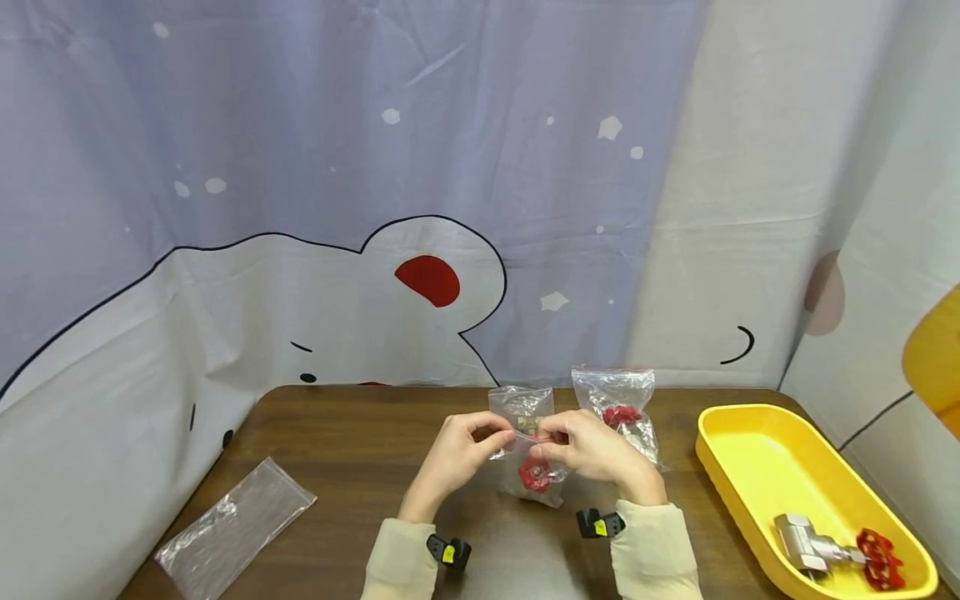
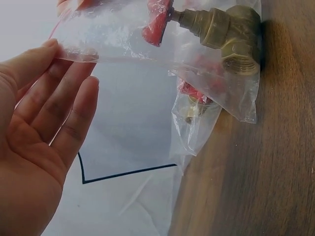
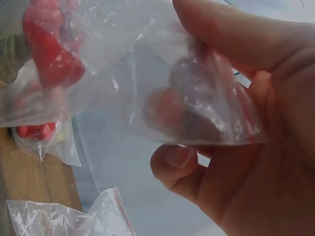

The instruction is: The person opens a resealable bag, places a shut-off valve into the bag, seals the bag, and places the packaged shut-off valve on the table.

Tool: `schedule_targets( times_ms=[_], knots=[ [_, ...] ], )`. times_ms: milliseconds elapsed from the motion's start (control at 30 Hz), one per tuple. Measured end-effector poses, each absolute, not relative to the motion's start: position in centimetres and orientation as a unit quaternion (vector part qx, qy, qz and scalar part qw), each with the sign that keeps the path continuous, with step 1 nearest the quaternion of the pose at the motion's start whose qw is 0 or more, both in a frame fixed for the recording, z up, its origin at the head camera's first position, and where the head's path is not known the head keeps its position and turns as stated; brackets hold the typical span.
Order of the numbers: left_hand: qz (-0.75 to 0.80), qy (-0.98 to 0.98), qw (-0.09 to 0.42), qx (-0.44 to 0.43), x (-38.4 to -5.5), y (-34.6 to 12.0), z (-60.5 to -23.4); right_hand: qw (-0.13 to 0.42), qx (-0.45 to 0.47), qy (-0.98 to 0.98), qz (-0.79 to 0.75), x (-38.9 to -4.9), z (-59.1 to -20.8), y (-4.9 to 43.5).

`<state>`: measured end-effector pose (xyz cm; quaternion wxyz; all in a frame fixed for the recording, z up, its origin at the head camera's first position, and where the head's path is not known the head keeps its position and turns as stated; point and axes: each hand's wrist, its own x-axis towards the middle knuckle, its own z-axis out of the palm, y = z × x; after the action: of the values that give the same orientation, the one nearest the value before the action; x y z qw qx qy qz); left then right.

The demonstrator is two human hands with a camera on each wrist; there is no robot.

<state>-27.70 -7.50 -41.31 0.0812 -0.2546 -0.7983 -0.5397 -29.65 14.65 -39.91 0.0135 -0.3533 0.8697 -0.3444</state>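
Both hands hold a transparent zip bag (image 2: 113,34) by its top edge. My left hand (image 1: 461,454) pinches one end between thumb and fingertips. At the other end, my right hand (image 1: 596,450) grips the edge, its fingertips showing through the plastic in the right wrist view. Inside the bag is a brass valve (image 2: 216,29) with a red handwheel (image 1: 535,472), low in the bag and close to the table. Just behind it stands another bag (image 1: 517,402) with a similar valve, partly hidden. A third bag (image 1: 611,387), holding a red-wheeled valve, lies behind the right hand.
On the right sits a yellow tray (image 1: 738,417) with a silver valve (image 1: 810,546) with a red handwheel in its near end. A flat transparent bag (image 1: 238,525) lies on the dark wood table (image 1: 352,442) at the left. A printed curtain (image 1: 322,125) hangs behind the table.
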Motion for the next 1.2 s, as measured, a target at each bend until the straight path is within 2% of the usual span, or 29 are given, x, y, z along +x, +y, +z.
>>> schedule_targets(
  times_ms=[733, 1200],
  knots=[
    [-0.541, -0.803, 0.069, -0.241, -27.4, -7.8, -40.8, 0.013, -0.334, 0.893, -0.303, -29.2, -39.2, 14.9],
    [-0.539, -0.802, 0.071, -0.247, -27.6, -7.7, -41.2, 0.004, -0.327, 0.879, -0.346, -29.8, -40.2, 14.2]
  ],
)
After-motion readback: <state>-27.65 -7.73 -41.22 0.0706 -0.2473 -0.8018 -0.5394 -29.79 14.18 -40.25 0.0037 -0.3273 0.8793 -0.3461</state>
